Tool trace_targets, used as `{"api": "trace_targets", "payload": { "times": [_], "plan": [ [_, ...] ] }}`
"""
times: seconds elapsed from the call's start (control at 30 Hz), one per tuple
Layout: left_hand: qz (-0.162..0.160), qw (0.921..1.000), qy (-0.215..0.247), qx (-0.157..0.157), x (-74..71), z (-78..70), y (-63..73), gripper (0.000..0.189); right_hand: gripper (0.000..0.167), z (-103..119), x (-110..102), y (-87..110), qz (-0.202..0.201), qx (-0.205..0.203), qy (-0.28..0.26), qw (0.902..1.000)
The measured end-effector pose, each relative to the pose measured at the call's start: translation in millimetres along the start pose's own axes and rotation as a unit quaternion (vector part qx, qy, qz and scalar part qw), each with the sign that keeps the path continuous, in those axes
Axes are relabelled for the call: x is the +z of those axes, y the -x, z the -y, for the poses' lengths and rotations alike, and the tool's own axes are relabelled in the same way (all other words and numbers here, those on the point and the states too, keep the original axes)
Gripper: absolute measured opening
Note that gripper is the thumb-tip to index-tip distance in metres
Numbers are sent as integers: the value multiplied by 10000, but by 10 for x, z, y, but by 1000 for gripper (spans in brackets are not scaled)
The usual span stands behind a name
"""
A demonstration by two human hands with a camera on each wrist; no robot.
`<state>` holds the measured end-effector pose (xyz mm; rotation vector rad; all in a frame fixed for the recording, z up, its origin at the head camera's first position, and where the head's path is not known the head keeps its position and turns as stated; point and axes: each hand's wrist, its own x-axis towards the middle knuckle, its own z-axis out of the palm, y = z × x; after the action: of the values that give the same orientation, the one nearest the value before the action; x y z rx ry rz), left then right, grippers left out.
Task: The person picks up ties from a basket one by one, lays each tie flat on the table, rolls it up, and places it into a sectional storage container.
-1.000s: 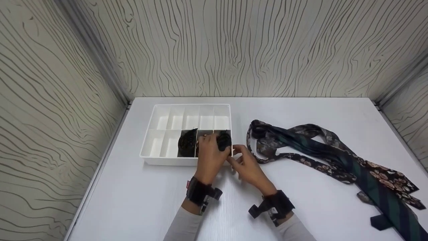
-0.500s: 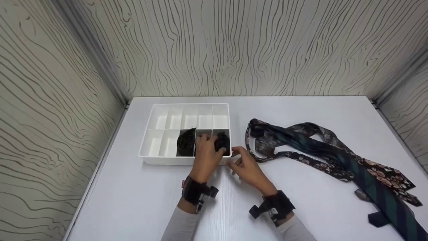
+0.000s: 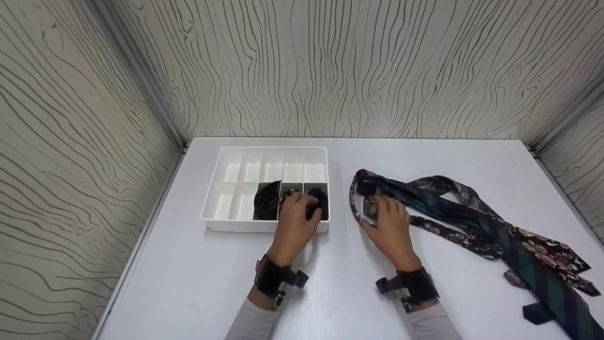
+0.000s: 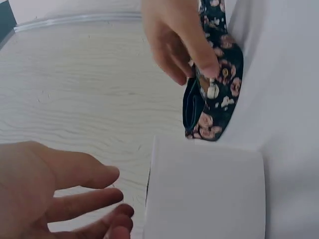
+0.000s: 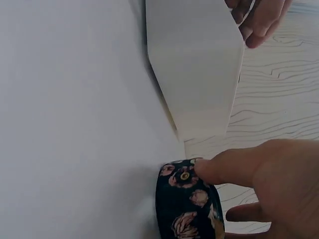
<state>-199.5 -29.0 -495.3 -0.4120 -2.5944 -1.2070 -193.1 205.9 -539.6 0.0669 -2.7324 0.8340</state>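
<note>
In the head view my left hand (image 3: 295,224) is over the front right of a white divided box (image 3: 224,225), fingers loosely bent. The left wrist view shows nothing between its thumb and fingers (image 4: 79,172). Rolled dark neckties fill three front compartments: a left one (image 3: 266,200), a floral middle one (image 3: 288,196) partly hidden by my hand, and a right one (image 3: 318,196). My right hand (image 3: 391,229) is at the looped end of the loose neckties. Its thumb touches a floral necktie (image 5: 187,199), while the other fingers stand apart from the thumb.
A green-and-navy striped necktie (image 3: 528,264) and a floral necktie end (image 3: 549,245) stretch toward the table's front right. Pale box compartments (image 3: 229,170) line the back row. A patterned wall panel (image 3: 330,71) stands behind the white table (image 3: 188,283).
My right hand has left the box's right front corner and moved right to the loose neckties. My left hand stays over the box, uncovering more of the middle roll.
</note>
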Motion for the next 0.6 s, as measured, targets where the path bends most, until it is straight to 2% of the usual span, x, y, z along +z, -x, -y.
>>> {"api": "trace_targets", "payload": {
  "times": [0.13, 0.23, 0.3, 0.37, 0.47, 0.6],
  "plan": [
    [204, 9986, 153, 456, 91, -113, 68, 10, 84, -95, -65, 13, 303, 198, 160, 9992],
    [487, 9964, 133, 681, 185, -183, 117, 9, 89, -128, -116, 37, 141, 203, 473, 9986],
    [657, 9949, 67, 763, 239, -213, 149, 8, 81, -146, -151, 59, 2, 306, 790, 9964],
    [788, 9936, 37, 810, 290, -221, 176, 8, 61, -160, -192, 77, -6, 470, 1032, 9936],
    [912, 9920, 26, 866, 345, -217, 205, 9, 37, -187, -255, 86, 471, 589, 1057, 9915],
    [1012, 9907, -77, 905, 396, -221, 234, 10, 19, -146, -310, 69, 1615, 519, 362, 9848]
  ]
}}
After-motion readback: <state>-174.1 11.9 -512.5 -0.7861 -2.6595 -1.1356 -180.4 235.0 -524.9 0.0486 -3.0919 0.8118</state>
